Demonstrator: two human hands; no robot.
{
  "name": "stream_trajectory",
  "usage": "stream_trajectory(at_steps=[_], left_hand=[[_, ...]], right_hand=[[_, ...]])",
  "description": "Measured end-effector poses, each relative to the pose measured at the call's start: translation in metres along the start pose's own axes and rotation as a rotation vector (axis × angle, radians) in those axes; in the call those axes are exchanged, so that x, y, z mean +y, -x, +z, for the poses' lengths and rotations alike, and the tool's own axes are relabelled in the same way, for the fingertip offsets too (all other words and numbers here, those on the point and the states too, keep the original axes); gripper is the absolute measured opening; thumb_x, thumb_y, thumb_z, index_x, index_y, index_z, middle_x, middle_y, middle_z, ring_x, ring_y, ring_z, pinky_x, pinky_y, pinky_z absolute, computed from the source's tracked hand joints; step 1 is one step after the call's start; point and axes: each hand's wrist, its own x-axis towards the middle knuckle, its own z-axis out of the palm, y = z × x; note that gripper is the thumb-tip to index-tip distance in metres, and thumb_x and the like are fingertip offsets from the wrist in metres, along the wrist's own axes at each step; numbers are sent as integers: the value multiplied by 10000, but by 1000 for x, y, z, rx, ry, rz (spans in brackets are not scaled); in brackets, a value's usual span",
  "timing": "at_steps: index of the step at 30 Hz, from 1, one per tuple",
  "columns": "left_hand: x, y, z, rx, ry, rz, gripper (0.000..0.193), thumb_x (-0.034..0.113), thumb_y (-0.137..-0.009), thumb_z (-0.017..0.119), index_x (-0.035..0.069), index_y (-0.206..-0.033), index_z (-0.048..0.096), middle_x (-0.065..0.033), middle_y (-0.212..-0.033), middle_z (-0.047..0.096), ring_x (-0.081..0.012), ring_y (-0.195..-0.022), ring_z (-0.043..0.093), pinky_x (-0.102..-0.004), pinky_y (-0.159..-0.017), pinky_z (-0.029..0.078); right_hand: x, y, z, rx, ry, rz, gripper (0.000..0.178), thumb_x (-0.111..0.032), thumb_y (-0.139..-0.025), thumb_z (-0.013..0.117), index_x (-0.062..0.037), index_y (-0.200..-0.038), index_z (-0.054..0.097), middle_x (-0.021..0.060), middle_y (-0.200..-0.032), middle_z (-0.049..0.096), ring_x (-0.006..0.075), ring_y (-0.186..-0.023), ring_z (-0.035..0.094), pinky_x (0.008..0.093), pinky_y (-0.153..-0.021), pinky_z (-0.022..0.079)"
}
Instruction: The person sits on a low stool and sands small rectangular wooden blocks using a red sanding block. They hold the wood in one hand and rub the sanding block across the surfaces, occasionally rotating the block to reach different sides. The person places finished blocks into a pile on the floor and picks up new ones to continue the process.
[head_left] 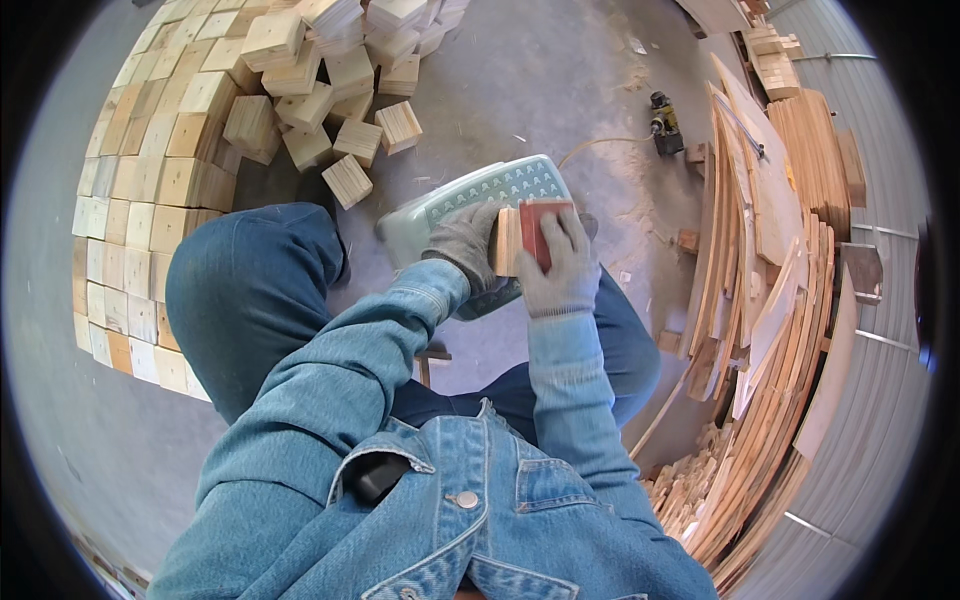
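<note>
Left hand (464,236) gripping a laminated wood block (508,245), right hand (562,275) a reddish sanding block (538,222) beside it, we judge the wood light, stiff, best held by its sides.

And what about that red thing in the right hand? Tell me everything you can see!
The red block is small, brownish red and squarish, with a flat face and straight edges. It looks a bit like a sanding block, but I can't tell its material. The right hand, in a grey glove, grips it, hiding part of its face. It sits right beside the pale wooden block in the left hand, seemingly touching it.
</note>
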Motion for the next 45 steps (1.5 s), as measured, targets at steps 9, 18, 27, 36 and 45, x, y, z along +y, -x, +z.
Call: stream_trajectory(at_steps=[9, 18, 27, 36, 45], left_hand=[[-19, -4, 16, 57, 10, 32, 961, 459, -706, 891, 129, -1516, 493, -196, -1456, 581, -415, -1392, 546, -477, -1234, 402], [1, -2, 10, 44, -72, -15, 999, 481, -625, 928, 163, -1476, 514, -174, -1406, 596, -399, -1344, 573, -485, -1185, 450], [-15, 1, 19, 155, -43, 68, 866, 367, -672, 912, 166, -1438, 561, -187, -1368, 632, -422, -1322, 592, -502, -1160, 467], [-9, -2, 11, 32, -10, -11, 975, 486, -688, 897, 163, -1516, 498, -187, -1482, 570, -408, -1413, 527, -496, -1247, 380], [-6, 0, 8, 42, -64, -15, 1042, 478, -630, 938, 171, -1519, 489, -190, -1482, 565, -402, -1418, 526, -484, -1237, 399]], right_hand=[[-18, 67, -27, 43, -90, -47, 658, -134, -698, 876, -98, -1334, 712, 199, -1458, 621, 419, -1194, 642, 536, -1019, 526], [25, -58, 17, -55, -3, 210, 550, -271, -801, 848, -165, -1331, 747, 132, -1524, 612, 435, -1273, 633, 534, -1081, 516], [-11, 61, -23, 24, -62, 4, 663, -197, -734, 877, -79, -1364, 710, 229, -1493, 604, 446, -1243, 626, 541, -1058, 516], [5, 8, -3, 71, -54, 5, 595, -220, -731, 875, -114, -1300, 738, 168, -1460, 637, 426, -1186, 654, 531, -1026, 535], [13, -19, 8, 40, -66, 60, 611, -233, -760, 871, -105, -1340, 728, 165, -1502, 618, 432, -1244, 635, 542, -1055, 518]])
